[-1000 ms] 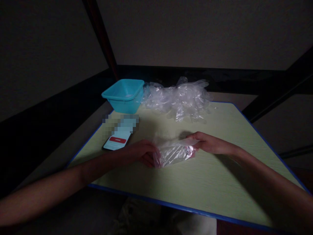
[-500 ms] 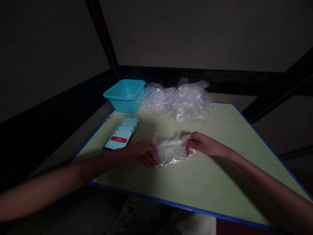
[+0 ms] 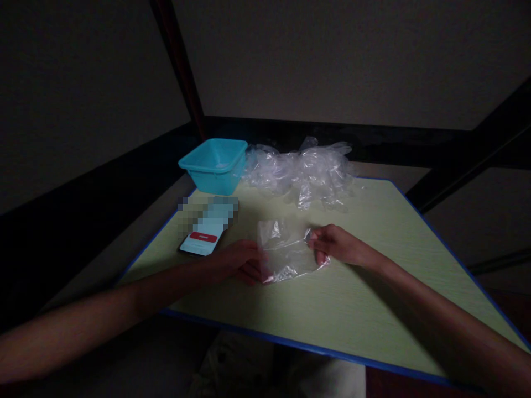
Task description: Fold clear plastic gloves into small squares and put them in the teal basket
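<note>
A clear plastic bag (image 3: pixel 287 255) is stretched between my hands, low over the near-middle of the table. My right hand (image 3: pixel 334 243) pinches its right edge between thumb and fingers. At the left edge is my left hand (image 3: pixel 245 262), closed on the bag, with some fingertips showing through the film from behind. The bag's upper part stands up flat and smooth, and its lower edge shines with creases. Beyond it lies a crumpled heap of clear plastic bags (image 3: pixel 301 171).
A turquoise plastic basin (image 3: pixel 213 174) stands at the back left, beside the heap. In front of it lies a phone (image 3: pixel 203 237) with a lit screen, partly pixelated, close to my left forearm. The pale table (image 3: pixel 373 309) has a blue edge. Dark walls and beams stand behind.
The bag's top edge, folded down and crumpled before, now stands up flat on the left side. Both hands stay in nearly the same place. The view has shifted slightly.
</note>
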`<act>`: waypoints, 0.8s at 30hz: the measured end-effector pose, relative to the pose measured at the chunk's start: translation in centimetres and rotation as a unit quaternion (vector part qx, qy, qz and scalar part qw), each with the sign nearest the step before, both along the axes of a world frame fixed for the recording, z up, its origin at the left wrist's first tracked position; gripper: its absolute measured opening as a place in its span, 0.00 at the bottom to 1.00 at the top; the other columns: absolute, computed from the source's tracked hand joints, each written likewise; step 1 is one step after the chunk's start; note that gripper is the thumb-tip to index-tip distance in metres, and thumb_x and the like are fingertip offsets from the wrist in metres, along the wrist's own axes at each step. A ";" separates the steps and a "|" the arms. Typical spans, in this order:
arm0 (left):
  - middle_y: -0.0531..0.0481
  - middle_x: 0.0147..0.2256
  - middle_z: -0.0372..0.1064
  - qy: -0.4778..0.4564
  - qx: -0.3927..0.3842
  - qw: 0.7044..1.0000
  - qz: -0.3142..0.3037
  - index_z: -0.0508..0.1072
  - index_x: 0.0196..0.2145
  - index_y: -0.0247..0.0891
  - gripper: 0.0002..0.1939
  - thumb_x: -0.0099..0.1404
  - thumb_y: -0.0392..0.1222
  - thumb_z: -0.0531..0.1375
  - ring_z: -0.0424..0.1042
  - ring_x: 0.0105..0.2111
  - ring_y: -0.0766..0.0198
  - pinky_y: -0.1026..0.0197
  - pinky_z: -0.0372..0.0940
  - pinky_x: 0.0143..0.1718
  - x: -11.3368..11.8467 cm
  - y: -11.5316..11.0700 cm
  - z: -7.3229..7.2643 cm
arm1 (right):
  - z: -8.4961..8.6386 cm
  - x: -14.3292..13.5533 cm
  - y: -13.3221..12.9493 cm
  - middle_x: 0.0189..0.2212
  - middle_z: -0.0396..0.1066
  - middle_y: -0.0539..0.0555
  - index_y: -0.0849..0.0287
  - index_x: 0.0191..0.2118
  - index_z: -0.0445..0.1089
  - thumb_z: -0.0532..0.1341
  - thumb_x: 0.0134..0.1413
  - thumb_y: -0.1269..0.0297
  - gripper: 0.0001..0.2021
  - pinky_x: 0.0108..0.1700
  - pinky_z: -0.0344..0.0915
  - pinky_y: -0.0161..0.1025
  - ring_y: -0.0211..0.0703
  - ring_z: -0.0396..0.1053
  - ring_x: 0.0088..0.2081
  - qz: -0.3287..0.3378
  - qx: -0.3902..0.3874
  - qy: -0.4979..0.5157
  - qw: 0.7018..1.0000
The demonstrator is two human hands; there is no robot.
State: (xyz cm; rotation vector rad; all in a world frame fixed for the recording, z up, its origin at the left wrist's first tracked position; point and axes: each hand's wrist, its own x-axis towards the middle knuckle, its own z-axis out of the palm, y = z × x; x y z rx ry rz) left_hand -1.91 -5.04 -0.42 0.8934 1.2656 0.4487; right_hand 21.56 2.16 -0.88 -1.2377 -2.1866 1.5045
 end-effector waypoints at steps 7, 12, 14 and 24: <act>0.52 0.26 0.74 0.059 0.008 0.994 0.096 0.64 0.30 0.36 0.08 0.52 0.35 0.59 0.73 0.26 0.64 0.64 0.64 0.27 1.0 -1.4 0.6 | -0.1 0.2 0.0 0.15 0.67 0.47 0.60 0.28 0.61 0.61 0.47 0.60 0.10 0.23 0.61 0.34 0.35 0.65 0.18 -0.024 -0.025 0.042 0.999; 0.55 0.22 0.70 0.092 0.065 0.983 0.142 0.61 0.30 0.37 0.12 0.51 0.32 0.62 0.72 0.22 0.65 0.67 0.63 0.22 1.9 -2.1 0.8 | -0.3 1.5 0.1 0.22 0.70 0.48 0.60 0.37 0.60 0.67 0.38 0.60 0.20 0.28 0.64 0.37 0.38 0.69 0.24 -0.027 -0.068 0.127 0.989; 0.56 0.21 0.70 0.101 0.075 0.980 0.153 0.61 0.31 0.37 0.12 0.51 0.30 0.61 0.71 0.21 0.66 0.67 0.63 0.21 2.1 -2.3 0.6 | -0.5 1.9 0.0 0.23 0.70 0.48 0.59 0.37 0.60 0.67 0.38 0.62 0.20 0.30 0.65 0.37 0.38 0.69 0.25 -0.030 -0.064 0.150 0.986; 0.56 0.22 0.70 0.099 0.086 0.973 0.192 0.60 0.34 0.38 0.18 0.48 0.32 0.64 0.72 0.23 0.63 0.65 0.65 0.23 2.2 -3.0 0.2 | -0.7 0.9 -1.0 0.23 0.62 0.46 0.61 0.39 0.62 0.57 0.46 0.68 0.11 0.26 0.60 0.35 0.36 0.62 0.23 -0.021 0.113 0.077 0.990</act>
